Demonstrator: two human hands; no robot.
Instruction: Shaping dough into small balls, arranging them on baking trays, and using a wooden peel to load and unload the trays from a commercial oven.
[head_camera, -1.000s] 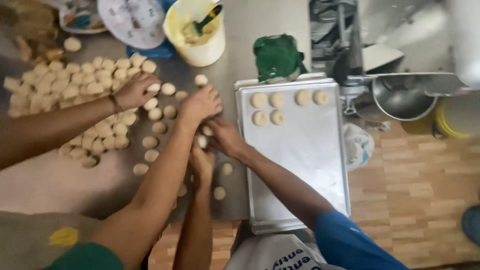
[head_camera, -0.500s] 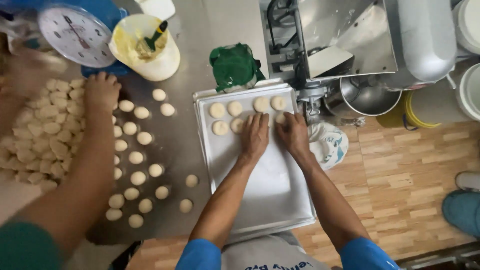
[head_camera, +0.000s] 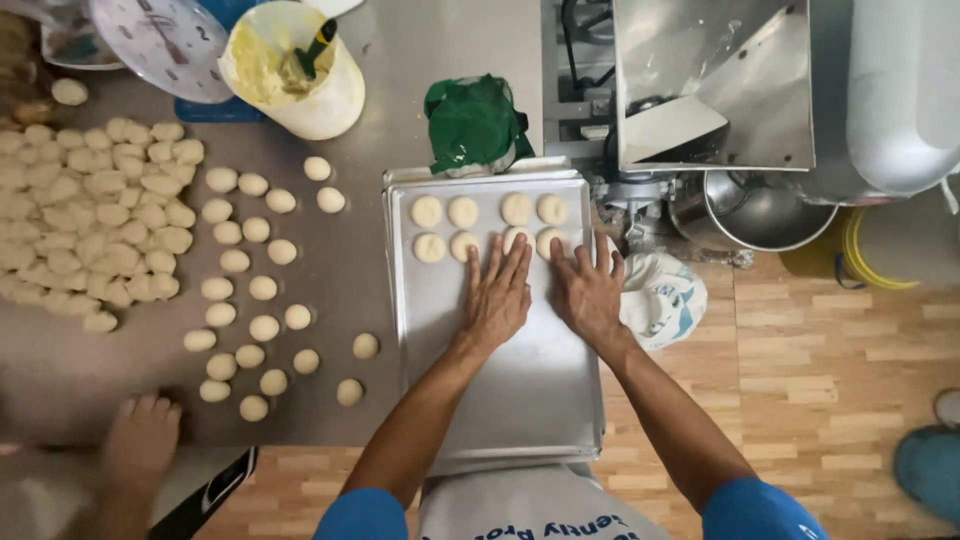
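My left hand (head_camera: 499, 293) lies flat, fingers spread, on a steel baking tray (head_camera: 520, 400); its fingertips touch a dough piece (head_camera: 516, 238) in the second row. My right hand (head_camera: 588, 292) lies flat beside it, fingertips at another dough piece (head_camera: 549, 240). Two rows of round dough pieces (head_camera: 463, 211) sit at the tray's far end. Neither hand grips anything.
Several loose dough balls (head_camera: 250, 290) and a dense heap of them (head_camera: 95, 220) cover the steel table on the left. Another person's hand (head_camera: 140, 436) rests at the table's near edge. A white tub of yellow paste (head_camera: 290, 70), a green cloth (head_camera: 472, 125), a scale dial (head_camera: 165, 45) and a metal machine (head_camera: 730, 110) stand behind.
My hands stay pressed on the tray's second row. The other person's hand has left the dough heap and now rests at the table's near edge.
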